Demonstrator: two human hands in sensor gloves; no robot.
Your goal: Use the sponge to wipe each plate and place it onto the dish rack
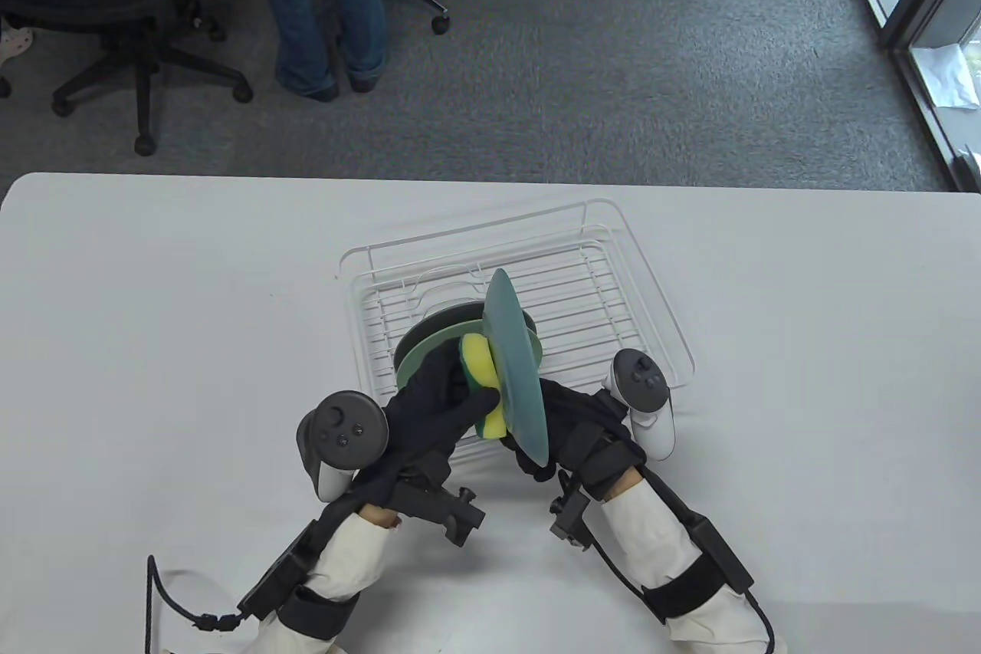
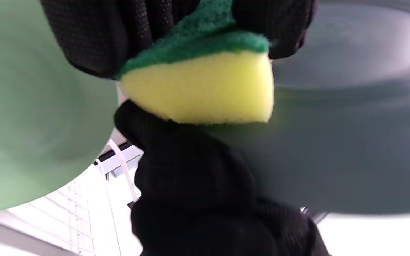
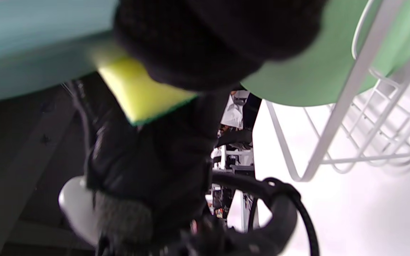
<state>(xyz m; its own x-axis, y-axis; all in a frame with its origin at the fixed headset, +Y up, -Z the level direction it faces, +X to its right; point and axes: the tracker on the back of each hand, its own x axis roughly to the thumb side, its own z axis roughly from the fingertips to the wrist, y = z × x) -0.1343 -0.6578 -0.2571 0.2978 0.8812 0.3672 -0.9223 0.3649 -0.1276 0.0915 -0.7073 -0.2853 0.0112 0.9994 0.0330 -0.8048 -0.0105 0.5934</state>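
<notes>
While the teal plate (image 1: 515, 363) stands on edge between the two hands, just above the near rail of the white wire dish rack (image 1: 651, 278), the step in hand looks like the wiping itself. To do it well, the sponge (image 1: 484, 386) should stay flat against the plate's face and sweep from centre to rim, with the holding hand bracing the lower edge so the plate does not swing or slip toward the rack.

The left hand (image 1: 437, 401) has its fingers and thumb curled round the yellow-and-green sponge, pinching it and pressing its yellow side onto the plate's left face; the left wrist view shows the foam touching the dark plate surface. The right hand (image 1: 571, 432) sits under and behind the plate's near edge, apparently gripping it, though its fingers are mostly hidden. A light green plate (image 1: 418, 359) already lies in the rack just beyond the left hand.
</notes>
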